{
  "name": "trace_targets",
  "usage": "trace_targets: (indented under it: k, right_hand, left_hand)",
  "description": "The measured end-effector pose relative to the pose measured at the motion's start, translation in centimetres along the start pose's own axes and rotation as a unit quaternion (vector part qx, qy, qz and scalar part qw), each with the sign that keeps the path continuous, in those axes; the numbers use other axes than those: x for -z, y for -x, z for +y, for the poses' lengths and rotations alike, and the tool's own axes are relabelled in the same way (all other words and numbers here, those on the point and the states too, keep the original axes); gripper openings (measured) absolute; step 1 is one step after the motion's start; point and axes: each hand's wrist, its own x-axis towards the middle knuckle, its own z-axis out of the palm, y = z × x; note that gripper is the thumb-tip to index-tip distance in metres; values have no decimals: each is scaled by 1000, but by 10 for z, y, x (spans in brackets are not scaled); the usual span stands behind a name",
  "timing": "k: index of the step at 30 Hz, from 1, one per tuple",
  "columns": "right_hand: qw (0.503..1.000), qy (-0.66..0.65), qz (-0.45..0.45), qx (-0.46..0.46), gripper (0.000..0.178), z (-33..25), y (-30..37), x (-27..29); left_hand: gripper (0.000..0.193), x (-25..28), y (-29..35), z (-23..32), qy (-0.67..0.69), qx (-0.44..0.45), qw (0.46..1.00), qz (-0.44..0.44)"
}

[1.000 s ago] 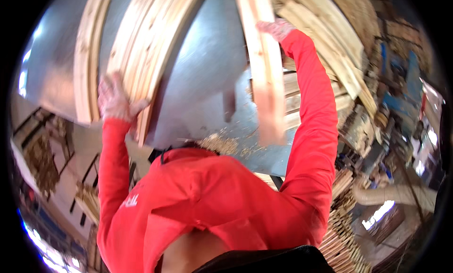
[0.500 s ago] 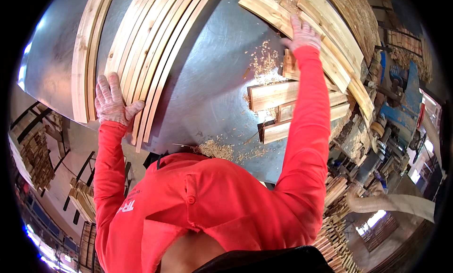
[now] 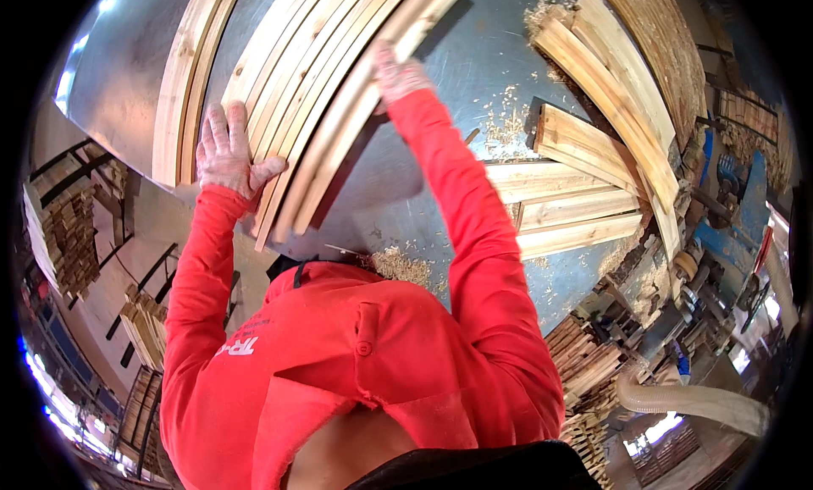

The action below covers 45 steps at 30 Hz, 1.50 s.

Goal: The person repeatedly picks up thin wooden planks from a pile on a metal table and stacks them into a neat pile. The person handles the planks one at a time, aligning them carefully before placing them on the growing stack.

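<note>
A bundle of long pale wooden slats (image 3: pixel 322 109) is lain on a grey metal table (image 3: pixel 457 75), and it is pressed from two sides: the left hand (image 3: pixel 229 155) is laid flat, fingers spread, over the near ends of the slats, gripping nothing, while the right hand (image 3: pixel 396 71) is set against the outermost slat further up; whether its fingers are curled round that slat cannot be told. The slats are loose, so one could be let slide out of line or off the table's near edge if the pressure is uneven, and splinters are a likely hazard for bare palms. Sawdust (image 3: pixel 398 263) is scattered on the metal, which may let wood skid. More cut boards (image 3: pixel 584 210) are stacked to the right, and timber stacks (image 3: pixel 68 236) are seen around a cluttered workshop.
</note>
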Motion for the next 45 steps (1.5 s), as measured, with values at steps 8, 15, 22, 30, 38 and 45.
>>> trace_targets:
  k: [8,15,22,30,38,45]
  right_hand:
    - [956,278,-98,-3,101,-68,49,7]
    - [619,734,278,-14,81,-37,23,252]
    - [913,392,1,-115,74,-20,12,276]
    - [961,261,-68,-66,110,25,62,-28]
    - [667,718,193,49,133,0,64,166]
    - [709,700,87,-21,102,-25,49,206]
  left_hand:
    - [129,0,-7,15,-24,37,998,-49]
    - [135,2,-10,31,-91,64,987,-120]
    - [133,16,-13,35,-101,67,983,-135]
    - [126,20,-13,40,-111,51,989,-84]
    - [127,20,-12,39,-59,55,994,-78]
    - [120,23,-11,42,-55,67,995,-47]
